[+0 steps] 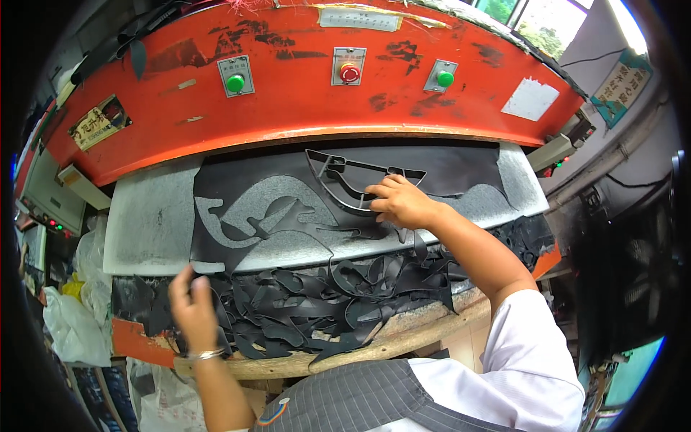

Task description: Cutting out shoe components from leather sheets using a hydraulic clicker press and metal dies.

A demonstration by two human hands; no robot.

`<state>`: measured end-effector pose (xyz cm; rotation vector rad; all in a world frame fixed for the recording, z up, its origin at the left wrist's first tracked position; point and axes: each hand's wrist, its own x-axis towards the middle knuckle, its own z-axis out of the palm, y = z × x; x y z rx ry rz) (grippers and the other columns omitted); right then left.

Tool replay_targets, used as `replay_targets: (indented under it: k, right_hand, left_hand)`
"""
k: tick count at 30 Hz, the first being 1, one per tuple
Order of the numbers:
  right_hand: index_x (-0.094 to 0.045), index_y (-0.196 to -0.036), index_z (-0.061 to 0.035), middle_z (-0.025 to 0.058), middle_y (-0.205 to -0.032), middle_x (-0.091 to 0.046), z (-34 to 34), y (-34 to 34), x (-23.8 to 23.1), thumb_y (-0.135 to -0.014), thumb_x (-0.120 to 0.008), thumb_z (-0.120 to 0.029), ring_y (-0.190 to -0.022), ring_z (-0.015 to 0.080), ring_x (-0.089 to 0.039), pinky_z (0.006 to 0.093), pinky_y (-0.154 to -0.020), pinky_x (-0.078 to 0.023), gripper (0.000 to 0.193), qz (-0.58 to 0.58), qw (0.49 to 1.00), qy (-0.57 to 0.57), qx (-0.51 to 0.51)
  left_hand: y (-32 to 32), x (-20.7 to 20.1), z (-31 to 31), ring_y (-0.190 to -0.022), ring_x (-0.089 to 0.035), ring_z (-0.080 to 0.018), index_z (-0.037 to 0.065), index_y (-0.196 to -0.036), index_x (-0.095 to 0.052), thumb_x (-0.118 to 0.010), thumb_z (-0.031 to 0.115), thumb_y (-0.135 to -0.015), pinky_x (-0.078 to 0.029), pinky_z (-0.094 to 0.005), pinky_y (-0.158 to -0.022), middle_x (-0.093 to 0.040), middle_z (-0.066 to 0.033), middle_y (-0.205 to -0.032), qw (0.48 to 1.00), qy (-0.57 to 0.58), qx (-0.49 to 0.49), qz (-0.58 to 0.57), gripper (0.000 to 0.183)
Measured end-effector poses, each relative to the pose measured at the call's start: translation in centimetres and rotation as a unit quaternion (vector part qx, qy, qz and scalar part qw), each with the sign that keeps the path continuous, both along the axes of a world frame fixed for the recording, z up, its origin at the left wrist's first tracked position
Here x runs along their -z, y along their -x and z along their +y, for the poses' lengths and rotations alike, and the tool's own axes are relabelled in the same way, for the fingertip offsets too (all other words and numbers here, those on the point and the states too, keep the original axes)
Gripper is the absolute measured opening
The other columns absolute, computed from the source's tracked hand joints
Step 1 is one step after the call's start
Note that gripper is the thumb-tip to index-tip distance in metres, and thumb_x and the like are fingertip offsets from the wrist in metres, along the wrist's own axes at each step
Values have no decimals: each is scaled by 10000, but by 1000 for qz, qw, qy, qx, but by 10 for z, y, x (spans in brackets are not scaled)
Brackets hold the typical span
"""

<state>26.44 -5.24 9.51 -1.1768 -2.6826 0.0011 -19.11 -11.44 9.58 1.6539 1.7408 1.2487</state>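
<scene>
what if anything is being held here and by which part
The right hand grips the dark metal frame by its curved near side, toward its right end. Whether the blurred left hand holds anything cannot be told.

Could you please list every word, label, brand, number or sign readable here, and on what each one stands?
I cannot quote the wording, only locate it:
Yellowish nameplate, left on red machine: large characters, a smaller line below.
Wall sign, right: dark characters on a pale ground.
Three button plates: characters too small and blurred.
Paper strip, top: marks too small.
White sheet: no writing discernible.
</scene>
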Motion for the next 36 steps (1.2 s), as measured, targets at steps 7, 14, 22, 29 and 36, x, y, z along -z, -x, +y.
replay_targets:
  k: [7,14,22,29,36]
  right_hand:
    - [-671,-925,-134,81,-1240,-584,20,-33,36,-716,-745,-206,-1161,265,-524,473,-1045,-347,233,22,998,10,-59]
    - [-546,-1277,-168,329,-1529,-88,-23,-36,53,-626,-865,-370,-1433,481,-95,614,-1119,-133,753,167,937,10,306]
    - [-640,-889,-75,364,-1470,-245,-30,-46,81,-597,-851,-417,-1330,553,-299,598,-1082,-271,496,228,929,-27,291]
    - [-649,-853,-77,274,-1455,-366,-26,-45,74,-591,-828,-450,-1298,536,-368,570,-1055,-335,490,202,931,-94,288]
    - [-559,-1268,-83,247,-1501,-302,-45,-45,36,-795,-747,-403,-1352,402,-337,506,-1102,-273,601,325,873,-162,325]
  left_hand:
    - [-206,48,49,-1133,-563,-343,16,-1183,-549,-635,203,-853,-376,-429,-1039,-610,-177,-1181,982,60,178,-30,389]
    - [-265,96,53,-1340,-407,-362,39,-1104,-472,-570,116,-825,-187,-519,-1145,-544,-213,-1335,987,-16,116,109,305]
    - [-269,98,53,-1328,-447,-338,21,-1091,-461,-528,72,-826,-206,-487,-1146,-595,-248,-1257,992,-23,113,43,277]
    - [-264,91,62,-1325,-449,-339,17,-1088,-459,-542,70,-806,-217,-480,-1144,-593,-241,-1264,988,-38,144,33,299]
    - [-217,79,68,-1086,-625,-291,26,-1062,-626,-651,155,-853,-480,-373,-937,-653,-164,-1142,989,-63,122,-49,247]
